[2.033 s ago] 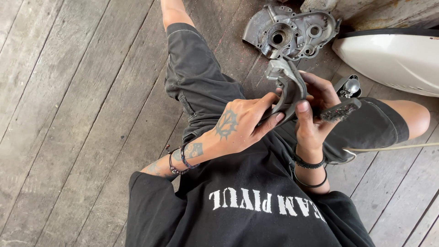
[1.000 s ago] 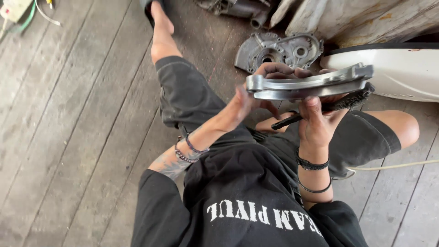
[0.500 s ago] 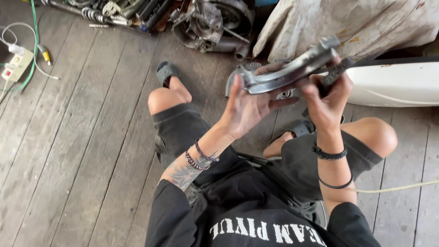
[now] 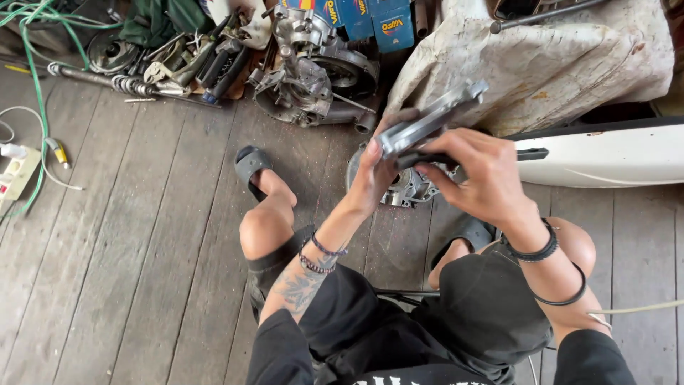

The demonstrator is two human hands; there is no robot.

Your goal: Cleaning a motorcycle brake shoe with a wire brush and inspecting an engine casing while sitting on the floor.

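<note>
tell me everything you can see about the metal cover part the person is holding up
The metal cover is a flat, grey cast piece, dull and a little grimy, seen nearly edge-on. It is tilted, its far end rising to the upper right, where small lugs stick out. Both hands hold it in the air above the knees: the left hand grips its lower end, the right hand clamps it from below. A dark slim object lies under it in the right hand; what it is cannot be told.
</note>
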